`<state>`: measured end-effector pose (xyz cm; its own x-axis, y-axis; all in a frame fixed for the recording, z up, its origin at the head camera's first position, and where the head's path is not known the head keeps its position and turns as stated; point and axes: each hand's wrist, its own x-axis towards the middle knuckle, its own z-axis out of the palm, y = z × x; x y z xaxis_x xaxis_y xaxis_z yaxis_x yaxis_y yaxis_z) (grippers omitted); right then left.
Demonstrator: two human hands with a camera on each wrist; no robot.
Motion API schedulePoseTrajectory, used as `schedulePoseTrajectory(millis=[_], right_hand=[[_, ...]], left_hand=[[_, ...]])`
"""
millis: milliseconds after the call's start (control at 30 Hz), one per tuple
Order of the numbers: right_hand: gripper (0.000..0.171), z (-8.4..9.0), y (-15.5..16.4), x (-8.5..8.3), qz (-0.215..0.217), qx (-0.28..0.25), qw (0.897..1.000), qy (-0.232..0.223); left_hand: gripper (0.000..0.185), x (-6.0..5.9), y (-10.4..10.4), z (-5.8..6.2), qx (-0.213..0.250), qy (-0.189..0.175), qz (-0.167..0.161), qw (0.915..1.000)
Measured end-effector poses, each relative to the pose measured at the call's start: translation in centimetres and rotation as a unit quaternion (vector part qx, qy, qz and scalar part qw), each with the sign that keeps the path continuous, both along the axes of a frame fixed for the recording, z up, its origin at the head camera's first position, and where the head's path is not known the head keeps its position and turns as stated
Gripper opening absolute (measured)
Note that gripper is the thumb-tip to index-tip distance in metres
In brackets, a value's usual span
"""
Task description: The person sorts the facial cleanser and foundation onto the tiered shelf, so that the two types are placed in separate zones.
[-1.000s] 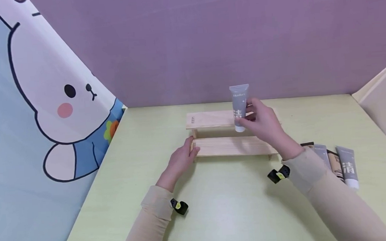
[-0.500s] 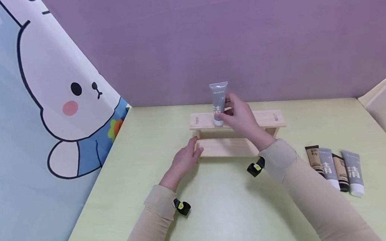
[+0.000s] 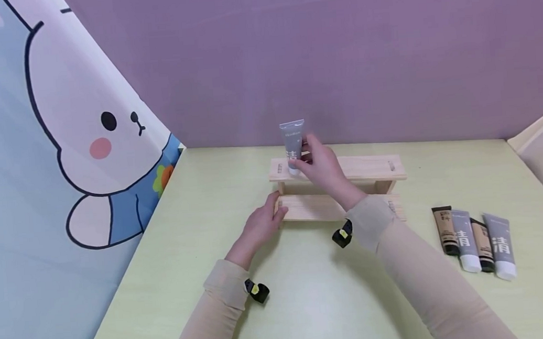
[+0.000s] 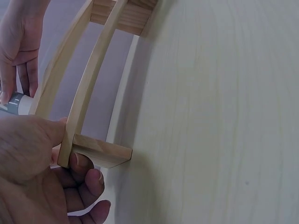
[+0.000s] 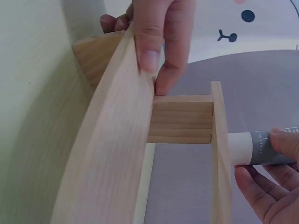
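A two-step wooden rack (image 3: 366, 168) stands on the table. My left hand (image 3: 260, 225) grips the left end of its lower step, thumb on top and fingers curled beneath, as the left wrist view shows. In my right hand (image 3: 323, 168) is a grey squeeze tube (image 3: 293, 141), pinched between thumb and fingers near its lower half. The tube stands upright, white cap (image 5: 239, 148) down, right at the top board near the rack's left end. The right wrist view shows the cap's end against the upper board (image 5: 220, 154).
Several tubes lie side by side on the table at the right: a brown one (image 3: 446, 231), a grey one (image 3: 465, 240), another brown tube (image 3: 482, 244) and a larger grey tube (image 3: 500, 245). A purple backdrop (image 3: 339, 59) rises behind the table; a rabbit-print cloth (image 3: 82, 167) hangs at the left.
My right hand has carried the grey tube leftward along the rack, from over its middle to the left end of the top step, and lowered it. My left hand keeps its grip.
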<state>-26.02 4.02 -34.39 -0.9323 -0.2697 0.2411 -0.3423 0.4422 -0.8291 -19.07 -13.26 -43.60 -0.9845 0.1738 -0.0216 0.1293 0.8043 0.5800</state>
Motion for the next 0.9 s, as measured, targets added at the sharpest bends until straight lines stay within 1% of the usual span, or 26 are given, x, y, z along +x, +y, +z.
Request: schedulePoseTrajectory(millis=[133, 233, 367, 433, 567, 733, 800, 900], right_hand=[[0.045, 0.0, -0.1, 0.0, -0.002, 0.009, 1.0, 0.004], [0.05, -0.1, 0.0, 0.0, -0.001, 0.012, 1.0, 0.008], [0.057, -0.4, 0.7, 0.5, -0.014, 0.023, 0.999, 0.029], [0.055, -0.5, 1.2, 1.0, -0.025, 0.03, 0.998, 0.049], [0.044, -0.9, 2.8, 2.1, -0.037, 0.05, 0.994, 0.093], [0.034, -1.6, 4.9, 4.2, -0.039, 0.066, 0.984, 0.159], [0.032, -2.0, 5.6, 5.1, -0.039, 0.07, 0.979, 0.186], [0.03, -2.4, 6.7, 6.2, -0.041, 0.077, 0.973, 0.214]], left_hand=[[0.053, -0.1, 0.2, 0.1, 0.005, 0.002, -0.002, 1.0], [0.053, -0.1, 0.2, 0.0, 0.003, 0.004, -0.003, 1.0], [0.052, -0.2, 0.3, -0.1, -0.001, 0.004, -0.006, 1.0], [0.052, -0.2, 0.4, -0.2, -0.001, 0.003, -0.006, 1.0], [0.052, -0.3, 0.4, -0.2, 0.001, 0.003, -0.002, 1.0], [0.053, -0.4, 0.0, -0.3, 0.004, 0.001, -0.001, 1.0], [0.053, -0.5, -0.2, -0.3, 0.006, -0.003, 0.001, 1.0], [0.052, -0.5, -0.6, -0.3, 0.007, -0.004, 0.006, 0.9999]])
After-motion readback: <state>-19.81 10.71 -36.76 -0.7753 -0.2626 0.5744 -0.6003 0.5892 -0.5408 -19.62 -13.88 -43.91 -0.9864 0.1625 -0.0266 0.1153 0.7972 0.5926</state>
